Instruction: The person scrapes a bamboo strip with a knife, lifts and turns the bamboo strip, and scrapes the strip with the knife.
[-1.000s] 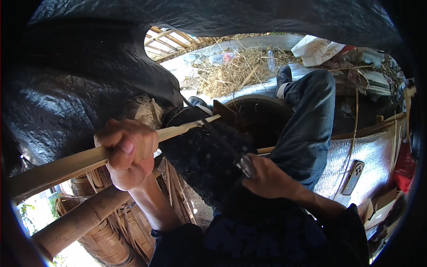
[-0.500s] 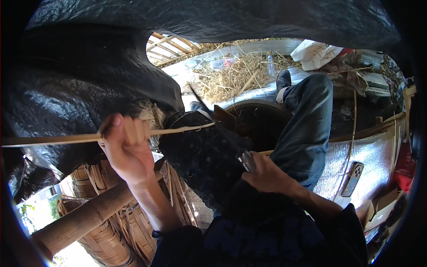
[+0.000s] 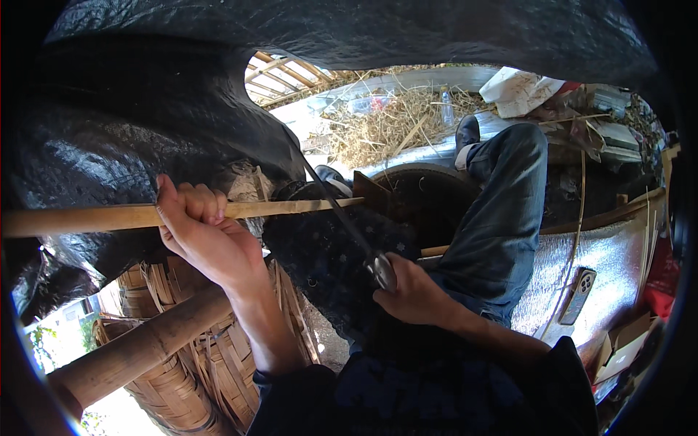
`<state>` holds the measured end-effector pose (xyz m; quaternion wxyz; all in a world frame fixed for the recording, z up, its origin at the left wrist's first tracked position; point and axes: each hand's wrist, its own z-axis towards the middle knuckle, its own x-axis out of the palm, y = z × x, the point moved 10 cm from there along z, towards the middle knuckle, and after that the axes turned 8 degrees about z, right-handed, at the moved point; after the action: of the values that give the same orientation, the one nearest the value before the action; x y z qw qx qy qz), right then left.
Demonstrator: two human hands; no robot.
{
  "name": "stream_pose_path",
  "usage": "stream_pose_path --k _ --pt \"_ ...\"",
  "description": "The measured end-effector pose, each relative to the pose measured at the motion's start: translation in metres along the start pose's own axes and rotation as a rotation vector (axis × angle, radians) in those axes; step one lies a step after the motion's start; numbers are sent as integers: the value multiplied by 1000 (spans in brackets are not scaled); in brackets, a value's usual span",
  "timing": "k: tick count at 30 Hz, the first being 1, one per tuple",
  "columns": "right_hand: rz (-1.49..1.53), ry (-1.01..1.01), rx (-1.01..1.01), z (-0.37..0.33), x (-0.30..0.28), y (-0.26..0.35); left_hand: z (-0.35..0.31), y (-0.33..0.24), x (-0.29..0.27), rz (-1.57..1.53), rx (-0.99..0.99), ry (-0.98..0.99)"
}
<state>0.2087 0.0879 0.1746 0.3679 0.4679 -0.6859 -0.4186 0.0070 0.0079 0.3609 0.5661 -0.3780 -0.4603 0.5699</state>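
Observation:
My left hand is closed around a long, flat bamboo strip, thumb pointing up. The strip runs in from the left edge and tapers toward a small brown wooden piece above my lap. In my right hand is the handle of a knife with a long, dark, narrow blade. That blade slants up and left, crossing the strip near its right end; whether it cuts into the strip I cannot tell. Dark speckled cloth covers my left leg below them.
A thick bamboo pole and bundled woven bamboo stand at lower left. Black plastic sheeting hangs left and above. Straw lies ahead. To the right, a phone rests on a silvery mat near a cardboard box.
My right hand has moved left with the knife, and its blade now crosses the strip. My left hand has turned, and the strip shows a broader face.

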Motion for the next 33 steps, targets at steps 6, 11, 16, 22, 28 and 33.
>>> stream_pose_path --k 6,11,16,22,28,33 --pt "-72 61 -109 0 -14 49 -1 4 1 -11 -39 64" --pt "-20 86 -33 -2 0 16 -4 3 6 -1 -39 84" --pt "-140 72 186 5 -13 -1 -4 4 5 -2 -48 83" --pt "-139 15 -216 -8 -16 52 -5 3 8 -26 -49 97" --pt "-164 24 -18 20 -11 3 0 3 1 -57 -57 112" --pt "-128 107 217 20 -26 8 -2 9 -1 -59 -94 119"
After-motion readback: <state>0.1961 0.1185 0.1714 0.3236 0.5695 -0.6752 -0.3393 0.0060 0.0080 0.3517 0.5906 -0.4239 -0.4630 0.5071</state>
